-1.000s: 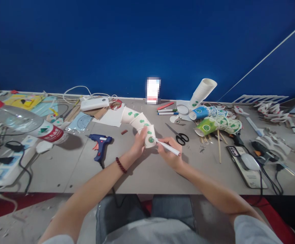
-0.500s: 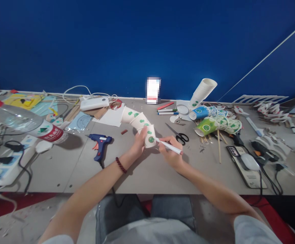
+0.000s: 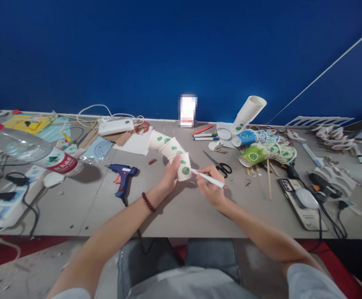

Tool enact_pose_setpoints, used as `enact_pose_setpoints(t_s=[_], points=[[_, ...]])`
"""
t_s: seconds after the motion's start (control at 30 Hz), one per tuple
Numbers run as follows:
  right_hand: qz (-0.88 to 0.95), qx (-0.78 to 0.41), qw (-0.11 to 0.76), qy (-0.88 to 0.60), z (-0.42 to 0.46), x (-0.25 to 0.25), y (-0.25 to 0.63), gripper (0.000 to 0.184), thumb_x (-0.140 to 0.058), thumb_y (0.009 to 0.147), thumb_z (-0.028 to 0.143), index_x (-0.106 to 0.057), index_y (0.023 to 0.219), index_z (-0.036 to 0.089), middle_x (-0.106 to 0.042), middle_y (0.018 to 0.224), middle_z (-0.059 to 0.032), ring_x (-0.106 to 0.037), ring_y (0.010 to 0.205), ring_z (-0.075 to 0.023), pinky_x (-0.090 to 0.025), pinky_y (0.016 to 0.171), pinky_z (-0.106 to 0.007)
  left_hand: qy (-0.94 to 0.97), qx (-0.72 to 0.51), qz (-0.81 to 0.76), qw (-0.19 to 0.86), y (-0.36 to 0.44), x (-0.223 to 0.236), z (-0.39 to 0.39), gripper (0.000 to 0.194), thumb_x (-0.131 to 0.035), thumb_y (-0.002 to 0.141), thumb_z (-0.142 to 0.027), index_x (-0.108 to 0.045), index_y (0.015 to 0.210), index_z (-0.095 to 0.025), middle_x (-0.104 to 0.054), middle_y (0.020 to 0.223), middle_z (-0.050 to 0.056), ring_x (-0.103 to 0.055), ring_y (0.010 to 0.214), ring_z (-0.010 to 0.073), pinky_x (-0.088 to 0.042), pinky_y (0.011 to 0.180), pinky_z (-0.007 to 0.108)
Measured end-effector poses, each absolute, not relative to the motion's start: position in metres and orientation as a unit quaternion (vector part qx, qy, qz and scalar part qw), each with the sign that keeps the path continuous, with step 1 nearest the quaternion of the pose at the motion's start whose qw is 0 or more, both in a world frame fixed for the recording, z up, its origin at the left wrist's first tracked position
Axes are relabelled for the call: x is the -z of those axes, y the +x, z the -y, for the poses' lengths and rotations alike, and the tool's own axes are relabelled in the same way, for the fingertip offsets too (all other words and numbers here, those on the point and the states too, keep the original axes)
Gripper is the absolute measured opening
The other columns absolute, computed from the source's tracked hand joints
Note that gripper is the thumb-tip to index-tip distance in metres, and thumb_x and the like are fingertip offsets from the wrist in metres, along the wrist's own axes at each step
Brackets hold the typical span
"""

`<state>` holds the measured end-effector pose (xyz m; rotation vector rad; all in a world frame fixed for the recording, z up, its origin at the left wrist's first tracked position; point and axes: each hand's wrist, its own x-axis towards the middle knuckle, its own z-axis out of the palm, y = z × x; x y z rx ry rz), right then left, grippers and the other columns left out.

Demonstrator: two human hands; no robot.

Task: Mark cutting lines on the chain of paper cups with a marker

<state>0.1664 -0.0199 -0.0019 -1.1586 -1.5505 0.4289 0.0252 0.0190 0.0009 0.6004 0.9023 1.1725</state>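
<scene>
A chain of white paper cups (image 3: 168, 147) with green dots lies curved across the grey table (image 3: 84, 203). My left hand (image 3: 171, 175) is wrapped round the nearest cup of the chain. My right hand (image 3: 211, 186) grips a white marker (image 3: 208, 179); its tip touches a green dot on that cup's side.
A blue glue gun (image 3: 122, 175) lies left of my hands, black scissors (image 3: 220, 165) to the right. Painted cups (image 3: 263, 150), a tilted stack of white cups (image 3: 248, 111), markers (image 3: 205, 135), a phone and a mouse (image 3: 305, 198) fill the right side. A water bottle (image 3: 31, 151) and cables sit left.
My right hand has shifted slightly to the right and the marker lies flatter, its tip still on the cup. My left hand and the cup chain have not moved.
</scene>
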Motion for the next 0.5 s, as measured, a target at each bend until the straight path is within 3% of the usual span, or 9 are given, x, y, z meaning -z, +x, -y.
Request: enact_pose_setpoints(t_s=[0.2,0.5], points=[[0.634,-0.247,0.559,-0.474,0.0186,0.0125,0.1678,0.006,-0.059,0.086,0.028,-0.059,0.086,0.023,-0.072,0.072,-0.0025,-0.072,0.063,-0.0184,-0.057,0.057,-0.029,0.259,-0.527,-0.424,0.69,0.024,0.0041,-0.0219,0.063,-0.072,0.064,-0.07,-0.064,0.092,-0.015,-0.067,0.074,0.004,-0.064,0.067,0.0176,-0.05,0.065,0.03],[0.649,-0.226,0.549,-0.476,0.0193,0.005,0.1677,0.006,-0.059,0.085,0.026,-0.061,0.082,0.022,-0.071,0.069,-0.0018,-0.07,0.058,-0.0166,-0.055,0.053,-0.028,0.263,-0.527,-0.403,0.7,0.0233,0.005,-0.0216,0.059,-0.072,0.066,-0.069,-0.064,0.09,-0.016,-0.066,0.071,0.003,-0.064,0.066,0.0167,-0.051,0.064,0.029]])
